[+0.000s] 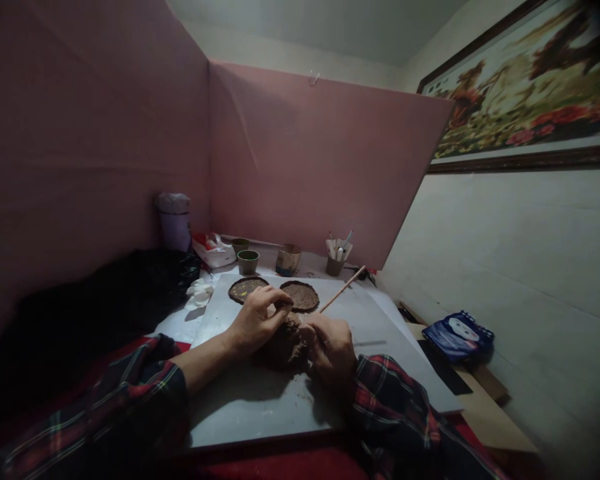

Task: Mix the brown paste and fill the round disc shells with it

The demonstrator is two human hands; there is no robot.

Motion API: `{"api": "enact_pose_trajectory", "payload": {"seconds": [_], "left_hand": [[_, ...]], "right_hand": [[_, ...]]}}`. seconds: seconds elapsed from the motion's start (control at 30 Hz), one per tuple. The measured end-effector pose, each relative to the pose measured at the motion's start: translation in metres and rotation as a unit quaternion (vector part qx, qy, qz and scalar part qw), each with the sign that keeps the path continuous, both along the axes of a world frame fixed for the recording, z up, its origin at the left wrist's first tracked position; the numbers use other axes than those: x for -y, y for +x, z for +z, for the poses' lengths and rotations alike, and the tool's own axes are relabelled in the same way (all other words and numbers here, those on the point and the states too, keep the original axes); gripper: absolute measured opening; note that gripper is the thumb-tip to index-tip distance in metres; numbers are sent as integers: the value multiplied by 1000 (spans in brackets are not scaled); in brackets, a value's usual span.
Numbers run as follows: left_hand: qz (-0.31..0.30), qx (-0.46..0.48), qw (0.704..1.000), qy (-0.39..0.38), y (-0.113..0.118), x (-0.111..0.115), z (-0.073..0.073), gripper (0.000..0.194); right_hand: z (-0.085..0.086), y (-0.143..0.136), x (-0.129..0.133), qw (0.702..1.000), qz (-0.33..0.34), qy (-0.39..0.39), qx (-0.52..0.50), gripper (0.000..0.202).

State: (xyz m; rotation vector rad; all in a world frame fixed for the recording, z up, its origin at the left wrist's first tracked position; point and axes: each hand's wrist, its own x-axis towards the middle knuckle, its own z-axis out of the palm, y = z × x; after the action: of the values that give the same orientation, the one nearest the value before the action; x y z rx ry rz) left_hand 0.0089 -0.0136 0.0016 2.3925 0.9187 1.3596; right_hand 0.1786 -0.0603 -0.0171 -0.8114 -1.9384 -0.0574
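Left hand (260, 319), fingers curled, rests against the upper left of a rough, dark brown, clay-like lump (285, 347); cannot tell if it grips. Right hand (333, 347), fingers folded, holds a thin, light-brown wooden stick (344, 289) slanting toward the far right. Lump sits between both hands, near part of a smooth, pale grey-white board (395, 363) on the desk. Just beyond: two flat, round, dark brown discs with raised rims (300, 295), side by side. Farther: a small, round, green-lined cup (249, 264).
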Motion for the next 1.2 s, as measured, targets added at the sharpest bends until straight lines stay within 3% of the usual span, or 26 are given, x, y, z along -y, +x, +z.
{"api": "enact_pose_trajectory", "payload": {"seconds": [0.23, 0.7, 1.2], "left_hand": [[23, -8, 1000, 3, 0, 0, 1, 14], [11, 2, 1000, 10, 0, -5, -4, 15], [14, -4, 1000, 19, 0, -5, -4, 19]], "right_hand": [[0, 2, -3, 999, -3, 31, 39, 28], [-4, 2, -7, 996, -19, 65, 55, 31], [-4, 3, -6, 999, 2, 38, 22, 23]]}}
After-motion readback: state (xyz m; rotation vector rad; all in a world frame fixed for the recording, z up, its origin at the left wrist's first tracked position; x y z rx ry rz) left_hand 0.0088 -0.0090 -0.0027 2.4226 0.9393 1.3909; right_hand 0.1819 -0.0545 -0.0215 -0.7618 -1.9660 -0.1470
